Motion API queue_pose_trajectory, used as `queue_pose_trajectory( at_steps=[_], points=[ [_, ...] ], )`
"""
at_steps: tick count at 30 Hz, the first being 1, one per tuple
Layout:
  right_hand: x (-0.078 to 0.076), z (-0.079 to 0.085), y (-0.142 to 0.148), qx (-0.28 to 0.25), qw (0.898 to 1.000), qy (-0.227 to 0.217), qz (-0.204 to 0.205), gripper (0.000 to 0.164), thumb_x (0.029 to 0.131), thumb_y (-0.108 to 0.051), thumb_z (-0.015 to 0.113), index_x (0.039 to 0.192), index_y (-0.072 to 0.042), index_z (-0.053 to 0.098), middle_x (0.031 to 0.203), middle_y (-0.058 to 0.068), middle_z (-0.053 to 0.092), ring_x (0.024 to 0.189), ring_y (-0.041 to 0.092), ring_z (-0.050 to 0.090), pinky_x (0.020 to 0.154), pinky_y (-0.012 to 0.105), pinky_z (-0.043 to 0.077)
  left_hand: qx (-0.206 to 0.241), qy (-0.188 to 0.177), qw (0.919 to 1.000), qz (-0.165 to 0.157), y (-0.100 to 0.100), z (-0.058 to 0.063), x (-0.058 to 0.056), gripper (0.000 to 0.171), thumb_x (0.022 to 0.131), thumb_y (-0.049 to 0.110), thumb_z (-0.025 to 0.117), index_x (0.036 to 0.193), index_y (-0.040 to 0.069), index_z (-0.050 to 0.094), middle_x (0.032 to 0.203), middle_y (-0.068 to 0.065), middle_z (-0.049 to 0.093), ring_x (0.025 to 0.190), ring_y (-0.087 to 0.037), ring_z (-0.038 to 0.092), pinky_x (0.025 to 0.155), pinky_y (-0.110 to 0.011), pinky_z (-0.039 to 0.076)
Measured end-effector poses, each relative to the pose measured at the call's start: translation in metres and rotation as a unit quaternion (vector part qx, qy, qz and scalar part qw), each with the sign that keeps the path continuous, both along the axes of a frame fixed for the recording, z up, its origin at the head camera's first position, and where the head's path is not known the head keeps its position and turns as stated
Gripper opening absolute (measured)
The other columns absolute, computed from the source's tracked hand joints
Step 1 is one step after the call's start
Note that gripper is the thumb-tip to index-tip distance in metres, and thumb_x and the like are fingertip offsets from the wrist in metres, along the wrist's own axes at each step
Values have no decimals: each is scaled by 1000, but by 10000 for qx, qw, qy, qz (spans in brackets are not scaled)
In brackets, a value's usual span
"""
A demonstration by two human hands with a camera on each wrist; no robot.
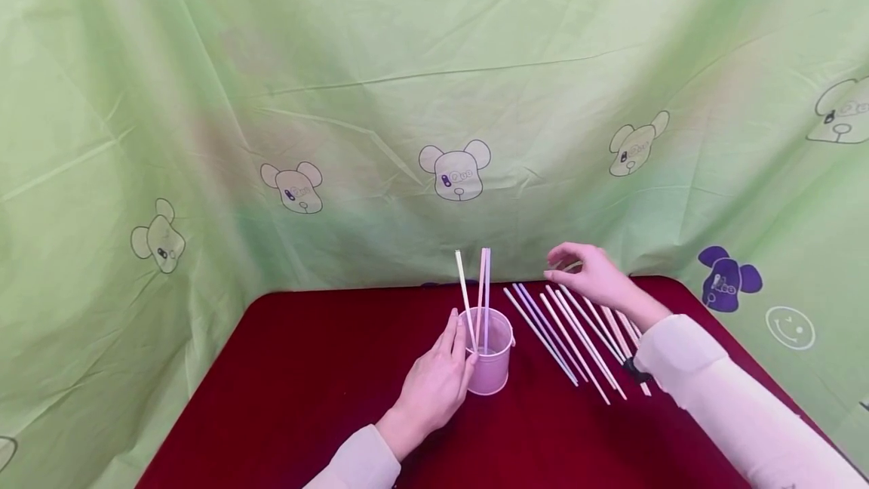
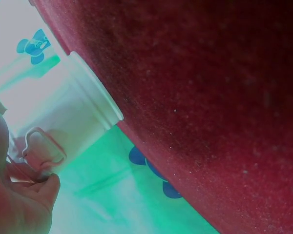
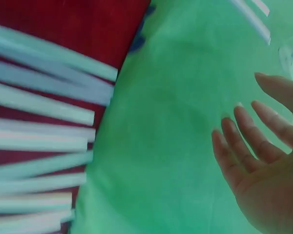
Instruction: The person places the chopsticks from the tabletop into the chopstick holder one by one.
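A small pink pail (image 1: 490, 370) stands upright on the table, a wire handle (image 2: 44, 148) at its side in the left wrist view. Three thin pastel straws lean inside it: a yellow straw (image 1: 463, 285), a pink straw (image 1: 481, 281) and a purple straw (image 1: 487, 293). My left hand (image 1: 437, 379) holds the pail's left side, its fingers along the wall and its thumb near the rim. Over the far ends of a row of straws (image 1: 577, 338) hovers my right hand (image 1: 591, 274), fingers loosely bent and apart, with nothing seen between them in the right wrist view (image 3: 263, 161).
Several straws lie side by side on the dark red tabletop (image 1: 326, 383), right of the pail; my right forearm covers part of them. Behind the table hangs a green curtain (image 1: 380, 112) with bear prints. A dark band (image 1: 637, 370) shows at the right cuff.
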State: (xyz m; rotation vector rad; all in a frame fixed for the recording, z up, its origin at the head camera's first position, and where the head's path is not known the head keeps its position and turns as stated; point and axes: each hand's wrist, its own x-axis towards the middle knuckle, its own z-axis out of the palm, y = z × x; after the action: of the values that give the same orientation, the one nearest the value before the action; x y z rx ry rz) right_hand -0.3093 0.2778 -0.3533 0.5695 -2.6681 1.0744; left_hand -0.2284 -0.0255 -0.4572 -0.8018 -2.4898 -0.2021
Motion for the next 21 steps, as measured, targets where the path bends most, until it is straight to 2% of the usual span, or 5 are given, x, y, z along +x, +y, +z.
queue_pose_trajectory(
  at_steps=[5,9,15,21],
  points=[
    [-3,3,38,635,9977,66,-234,38,85,-25,70,114,-2,60,107,15,64,95,32,61,76,42,53,32,93,9999,-32,0,2,0,59,102,38,28,143,-4,32,149,-21,28,127,-23,45,72,-30,55],
    [-5,-1,67,921,9950,133,-366,40,84,-21,71,114,3,58,108,22,62,95,39,61,77,48,51,42,146,9999,-56,0,3,0,59,102,38,29,142,-5,33,148,-22,30,127,-24,45,72,-31,55],
    [-8,-22,105,1344,9888,122,-641,39,82,-16,72,109,7,58,102,26,62,89,41,62,77,52,50,-42,82,10000,0,0,3,1,59,102,38,28,143,-5,33,149,-22,29,127,-23,45,71,-31,55],
    [-11,-43,132,1652,9833,117,-752,33,78,-13,74,101,6,60,90,21,65,80,34,63,72,48,49,-24,-11,10000,10,0,2,1,59,102,39,26,143,-4,32,149,-20,28,127,-23,45,73,-31,55]
  ],
)
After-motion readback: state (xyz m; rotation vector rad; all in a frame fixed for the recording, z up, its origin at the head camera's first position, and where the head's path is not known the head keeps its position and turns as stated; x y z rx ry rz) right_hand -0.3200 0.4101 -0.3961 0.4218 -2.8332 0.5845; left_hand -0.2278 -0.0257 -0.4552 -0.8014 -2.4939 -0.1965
